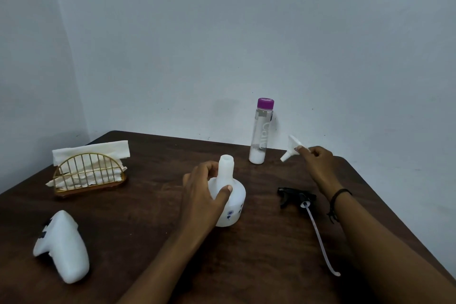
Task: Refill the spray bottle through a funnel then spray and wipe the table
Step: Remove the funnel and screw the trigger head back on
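1. While my left hand (pixel 207 190) grips the spray bottle (pixel 228 195) upright mid-table, its neck is open, pointing straight up.
2. My right hand (pixel 318 158) pinches the funnel (pixel 293 148), lifted off to the bottle's right and slightly behind it, spout aimed down-left toward the neck.
3. Looks like the funnel goes in next. Right hand's obviously nearer.
4. Trigger head (pixel 296 197) lies loose on the table (pixel 148 242).

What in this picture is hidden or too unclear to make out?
All from the head view:
- The spray bottle: its left side is covered by the left hand; the opaque wall hides any liquid level.
- The funnel: part of its wide end is behind the right hand.
- The tall bottle: its lettering is too blurred to read.
- The white object at left: what it is stays unclear.
- The table: its near edge is cut off by the frame.
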{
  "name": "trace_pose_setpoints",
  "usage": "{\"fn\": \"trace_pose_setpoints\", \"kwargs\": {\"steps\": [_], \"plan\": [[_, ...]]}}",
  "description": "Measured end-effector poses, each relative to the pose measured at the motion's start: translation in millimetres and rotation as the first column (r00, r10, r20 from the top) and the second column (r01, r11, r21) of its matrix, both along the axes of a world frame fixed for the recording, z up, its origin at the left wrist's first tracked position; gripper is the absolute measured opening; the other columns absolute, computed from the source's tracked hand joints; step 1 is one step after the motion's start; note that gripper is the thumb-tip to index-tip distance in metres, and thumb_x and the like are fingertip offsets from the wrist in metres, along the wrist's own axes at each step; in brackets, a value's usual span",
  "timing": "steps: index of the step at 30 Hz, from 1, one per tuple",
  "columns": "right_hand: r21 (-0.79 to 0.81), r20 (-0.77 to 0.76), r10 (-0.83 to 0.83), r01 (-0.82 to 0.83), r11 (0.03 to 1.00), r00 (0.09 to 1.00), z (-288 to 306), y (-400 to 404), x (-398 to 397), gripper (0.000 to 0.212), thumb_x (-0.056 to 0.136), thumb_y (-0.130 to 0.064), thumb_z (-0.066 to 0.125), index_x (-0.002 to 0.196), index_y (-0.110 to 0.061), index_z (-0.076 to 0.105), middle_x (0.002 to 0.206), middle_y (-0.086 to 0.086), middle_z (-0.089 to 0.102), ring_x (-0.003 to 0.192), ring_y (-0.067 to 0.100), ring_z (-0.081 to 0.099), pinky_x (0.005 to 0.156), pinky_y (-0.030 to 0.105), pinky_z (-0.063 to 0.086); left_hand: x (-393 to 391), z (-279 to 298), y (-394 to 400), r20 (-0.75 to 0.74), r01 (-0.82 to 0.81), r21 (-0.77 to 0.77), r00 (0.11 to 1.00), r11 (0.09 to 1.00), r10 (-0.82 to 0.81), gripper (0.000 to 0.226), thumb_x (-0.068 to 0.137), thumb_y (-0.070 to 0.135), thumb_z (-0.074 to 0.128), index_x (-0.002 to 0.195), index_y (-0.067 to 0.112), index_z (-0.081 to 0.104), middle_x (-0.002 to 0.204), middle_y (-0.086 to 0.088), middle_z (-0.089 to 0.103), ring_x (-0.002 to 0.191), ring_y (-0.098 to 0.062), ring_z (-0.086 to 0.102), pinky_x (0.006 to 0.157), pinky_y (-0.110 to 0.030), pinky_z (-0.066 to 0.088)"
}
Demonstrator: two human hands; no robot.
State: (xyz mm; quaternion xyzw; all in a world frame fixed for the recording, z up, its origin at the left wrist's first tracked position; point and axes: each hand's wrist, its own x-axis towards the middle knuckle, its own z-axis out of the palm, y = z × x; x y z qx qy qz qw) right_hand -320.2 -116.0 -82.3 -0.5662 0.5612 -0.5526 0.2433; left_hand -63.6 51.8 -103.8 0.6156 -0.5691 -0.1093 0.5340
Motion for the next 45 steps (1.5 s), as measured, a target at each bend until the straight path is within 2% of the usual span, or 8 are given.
{"fn": "trace_pose_setpoints", "kwargs": {"steps": [6, 10, 15, 22, 28, 31, 38, 45], "plan": [[0.207, -0.140, 0.084, -0.053, 0.977, 0.987, -6, -42, 4, 0.045, 0.085, -0.033, 0.073, 0.082, 0.012, 0.066, 0.074, 0.011, 0.059, 0.069, 0.022, 0.054, 0.061, 0.031, 0.039, 0, -1, -1, 0.009, 0.005, -0.005, 1.000, 1.000, -0.005, 0.043, 0.081, 0.032, 0.075, 0.114, 0.036, 0.047, 0.113, 0.020, 0.043, 0.109, -0.006, 0.041, 0.085, -0.021, 0.041], [0.251, -0.250, 0.102, -0.037, 0.967, 0.963, -9, -56, 15, 0.039, 0.088, -0.033, 0.070, 0.068, -0.002, 0.058, 0.064, 0.006, 0.051, 0.060, 0.019, 0.048, 0.054, 0.029, 0.034, 3, -3, -1, 0.039, 0.022, -0.048, 0.999, 0.999, -0.020, 0.042, 0.081, 0.031, 0.073, 0.110, 0.041, 0.045, 0.105, 0.035, 0.041, 0.109, -0.003, 0.040, 0.075, -0.010, 0.034], [0.266, -0.412, 0.119, -0.006, 0.964, 0.903, -19, -69, 19, 0.025, 0.090, -0.027, 0.062, 0.078, -0.006, 0.064, 0.079, 0.015, 0.062, 0.076, 0.031, 0.060, 0.075, 0.044, 0.053, 2, -4, -4, 0.037, 0.020, -0.050, 0.999, 0.999, -0.019, 0.044, 0.080, 0.033, 0.074, 0.110, 0.042, 0.043, 0.103, 0.037, 0.038, 0.109, -0.004, 0.041, 0.075, -0.011, 0.035], [0.217, -0.521, 0.110, 0.007, 0.976, 0.846, -7, -28, 16, 0.033, 0.087, -0.036, 0.067, 0.100, -0.009, 0.054, 0.094, 0.003, 0.054, 0.082, 0.020, 0.051, 0.054, 0.025, 0.031, 3, -5, -4, 0.050, 0.025, -0.070, 0.999, 0.997, -0.022, 0.042, 0.081, 0.030, 0.074, 0.110, 0.040, 0.045, 0.104, 0.036, 0.041, 0.108, -0.006, 0.042, 0.075, -0.013, 0.036], [0.340, -0.763, 0.217, 0.092, 0.936, 0.609, 12, 34, 10, 0.040, 0.078, -0.060, 0.063, 0.092, -0.022, 0.057, 0.107, 0.007, 0.065, 0.100, 0.025, 0.062, 0.068, 0.029, 0.042, 2, -4, -2, 0.034, 0.016, -0.076, 0.999, 0.997, -0.013, 0.041, 0.081, 0.026, 0.073, 0.115, 0.028, 0.052, 0.111, 0.017, 0.049, 0.110, -0.011, 0.043, 0.079, -0.024, 0.041], [0.460, -0.739, 0.289, 0.143, 0.876, 0.608, 26, 57, 9, 0.059, 0.078, -0.060, 0.066, 0.117, -0.018, 0.058, 0.119, 0.006, 0.063, 0.104, 0.025, 0.061, 0.082, 0.033, 0.050, 1, -3, -2, 0.028, 0.010, -0.064, 1.000, 0.998, -0.008, 0.041, 0.081, 0.028, 0.074, 0.114, 0.030, 0.051, 0.110, 0.017, 0.048, 0.109, -0.011, 0.044, 0.082, -0.030, 0.046], [0.489, -0.776, 0.335, 0.174, 0.855, 0.534, 12, 87, 21, 0.037, 0.084, -0.036, 0.071, 0.109, -0.011, 0.064, 0.110, 0.008, 0.067, 0.090, 0.023, 0.062, 0.061, 0.027, 0.042, 3, -5, -2, 0.017, 0.023, -0.064, 1.000, 0.998, -0.021, 0.043, 0.081, 0.027, 0.074, 0.117, 0.025, 0.052, 0.115, 0.012, 0.051, 0.112, -0.013, 0.045, 0.085, -0.033, 0.047], [0.370, -0.756, 0.206, 0.145, 0.918, 0.622, 2, 90, 24, 0.022, 0.080, -0.026, 0.071, 0.092, -0.009, 0.063, 0.095, 0.009, 0.068, 0.084, 0.025, 0.062, 0.058, 0.028, 0.041, 4, -6, -4, 0.018, 0.025, -0.077, 1.000, 0.997, -0.023, 0.041, 0.079, 0.027, 0.075, 0.114, 0.026, 0.053, 0.110, 0.016, 0.048, 0.113, -0.017, 0.048, 0.088, -0.038, 0.051]]}}
